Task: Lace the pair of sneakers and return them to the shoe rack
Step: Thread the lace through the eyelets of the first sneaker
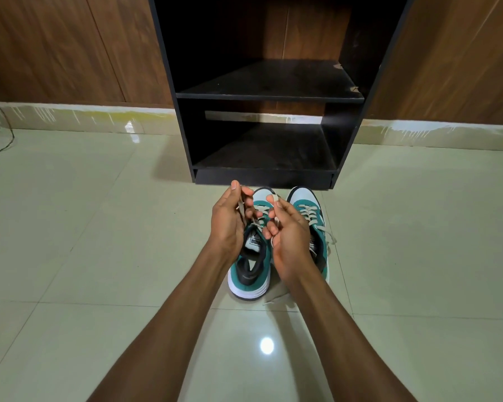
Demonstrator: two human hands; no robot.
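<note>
The left sneaker (pixel 251 256), teal and white with a dark collar, stands on the tiled floor (pixel 99 227) directly before the shoe rack (pixel 269 95), toe pointing at the rack's base. Its cream lace (pixel 257 220) is part threaded; the upper eyelets appear unfinished, so lacing is judged to be in hand on this shoe. The right sneaker (pixel 312 224) sits just beside it, parallel, also toe-on to the rack; its lace crosses the eyelets and the loose ends trail on the floor at its outer side and behind its heel. Setting the pair square to the rack likely serves an easy return to a shelf. The left hand (pixel 230 221) is raised above the left sneaker, palm turned inward, fingers closed on one lace end. The right hand (pixel 286 230) faces it, fingers curled and pinching the other end near the thumb. Both forearms reach forward toward the rack, converging over the shoe. Both rack shelves visible hold nothing.
</note>
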